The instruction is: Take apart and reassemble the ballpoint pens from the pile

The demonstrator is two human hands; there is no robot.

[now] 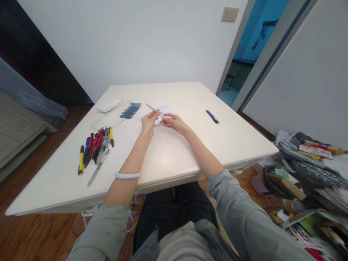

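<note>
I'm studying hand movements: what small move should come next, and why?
Perhaps steady the grey pen with the left hand: it grips the pen over white paper, while the right hand's fingertips meet near the pen's closer end.

Room reads as a home: wood-patterned floor [24,235], white table [168,156] against plain wall [136,43], light switch [230,14] beside doorway [251,50], heaped household clutter [312,174].

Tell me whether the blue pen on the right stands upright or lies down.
Lying down: the blue pen stretches its full length along the white tabletop, apart from the right hand.
</note>
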